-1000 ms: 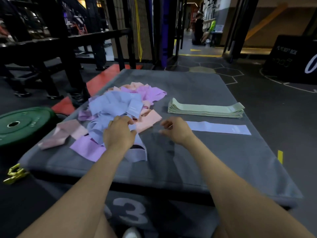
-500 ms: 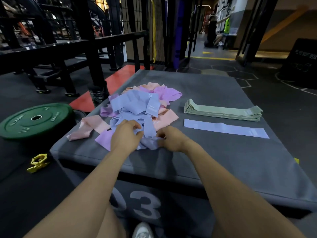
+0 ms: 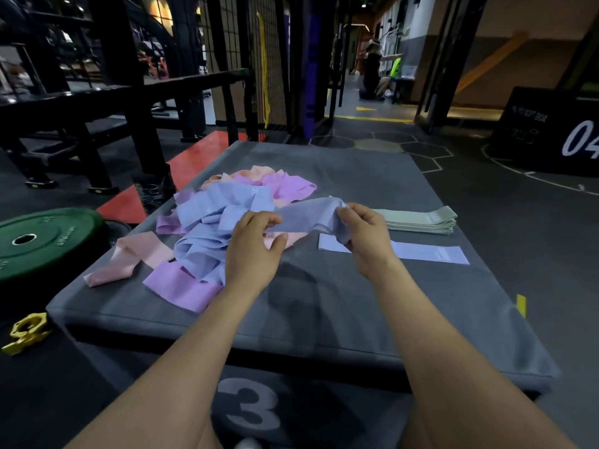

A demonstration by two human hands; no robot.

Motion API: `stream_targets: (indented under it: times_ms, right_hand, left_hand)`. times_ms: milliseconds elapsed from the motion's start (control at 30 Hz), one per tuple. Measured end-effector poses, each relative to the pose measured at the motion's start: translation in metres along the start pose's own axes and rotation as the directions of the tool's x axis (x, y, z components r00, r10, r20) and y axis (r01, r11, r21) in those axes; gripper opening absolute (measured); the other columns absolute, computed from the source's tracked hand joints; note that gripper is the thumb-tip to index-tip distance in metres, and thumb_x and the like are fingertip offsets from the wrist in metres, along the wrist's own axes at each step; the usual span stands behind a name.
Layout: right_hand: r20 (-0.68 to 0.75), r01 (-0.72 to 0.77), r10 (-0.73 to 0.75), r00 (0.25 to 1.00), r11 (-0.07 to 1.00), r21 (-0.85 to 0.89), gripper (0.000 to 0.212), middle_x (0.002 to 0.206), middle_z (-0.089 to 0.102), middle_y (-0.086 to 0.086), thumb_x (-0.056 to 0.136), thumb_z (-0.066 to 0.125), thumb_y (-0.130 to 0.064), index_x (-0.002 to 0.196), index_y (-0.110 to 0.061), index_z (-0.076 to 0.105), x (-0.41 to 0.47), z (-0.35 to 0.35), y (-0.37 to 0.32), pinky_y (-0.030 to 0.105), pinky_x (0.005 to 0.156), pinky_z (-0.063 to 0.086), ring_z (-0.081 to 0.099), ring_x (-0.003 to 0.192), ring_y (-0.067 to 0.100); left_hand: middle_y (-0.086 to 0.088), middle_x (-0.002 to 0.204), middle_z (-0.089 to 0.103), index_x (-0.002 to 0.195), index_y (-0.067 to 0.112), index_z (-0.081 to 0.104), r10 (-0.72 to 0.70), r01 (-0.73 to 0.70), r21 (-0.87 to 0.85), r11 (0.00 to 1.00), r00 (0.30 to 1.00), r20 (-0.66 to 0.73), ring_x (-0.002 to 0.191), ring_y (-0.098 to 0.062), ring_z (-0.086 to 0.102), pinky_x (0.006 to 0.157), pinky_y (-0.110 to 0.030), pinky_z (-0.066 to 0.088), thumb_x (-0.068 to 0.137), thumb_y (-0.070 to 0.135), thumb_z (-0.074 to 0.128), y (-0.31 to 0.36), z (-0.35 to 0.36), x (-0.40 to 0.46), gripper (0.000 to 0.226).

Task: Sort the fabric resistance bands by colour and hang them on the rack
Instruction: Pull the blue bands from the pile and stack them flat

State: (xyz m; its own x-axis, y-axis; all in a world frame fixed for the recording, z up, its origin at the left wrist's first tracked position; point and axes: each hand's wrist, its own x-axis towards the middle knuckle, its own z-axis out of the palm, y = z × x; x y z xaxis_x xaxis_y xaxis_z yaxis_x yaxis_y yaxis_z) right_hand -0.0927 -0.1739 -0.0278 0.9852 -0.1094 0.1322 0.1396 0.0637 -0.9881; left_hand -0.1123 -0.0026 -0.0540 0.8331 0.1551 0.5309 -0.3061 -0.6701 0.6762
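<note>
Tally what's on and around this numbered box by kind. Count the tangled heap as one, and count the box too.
Numbered boxes: 2
Green weight plate: 1
Yellow collar clamp: 1
Green band stack: 1
Flat blue band: 1
Held blue band, gripped by left hand and right hand: 1
Mixed band heap: 1
Total: 8

You hold one blue band (image 3: pixel 308 215) stretched mid-frame above the jumbled pile (image 3: pixel 207 228) of blue, purple and pink bands; right of it lie stacked green bands (image 3: pixel 421 220) and a flat blue band (image 3: pixel 428 252).
</note>
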Motion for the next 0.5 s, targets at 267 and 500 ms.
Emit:
stream_targets:
  times_ms: [267,500]
  right_hand:
    - [0.002,-0.003,0.003,1.0,0.998,0.059,0.024,0.07,0.048,0.004,0.092,0.051,-0.008,0.07,-0.014,0.058,-0.002,-0.019,-0.01,0.02,0.055,0.037,0.043,0.064,0.013]
    - [0.068,-0.039,0.036,0.997,0.998,0.039,0.026,0.076,0.059,0.004,0.096,0.05,-0.03,0.077,-0.016,0.062,-0.003,-0.041,-0.014,0.021,0.057,0.04,0.052,0.069,0.015]
  left_hand:
    - [0.01,0.107,0.051,0.115,0.016,0.057,0.121,-0.089,-0.286,0.954,0.988,0.097,0.095,0.004,0.052,0.08,-0.004,0.038,0.081,0.015,0.07,0.043,0.032,-0.001,0.036]
    - [0.01,0.097,0.061,0.107,0.012,0.061,0.08,-0.005,-0.361,0.932,0.978,0.194,0.082,0.002,0.058,0.072,-0.003,0.043,0.085,0.009,0.065,0.057,0.056,0.005,0.022]
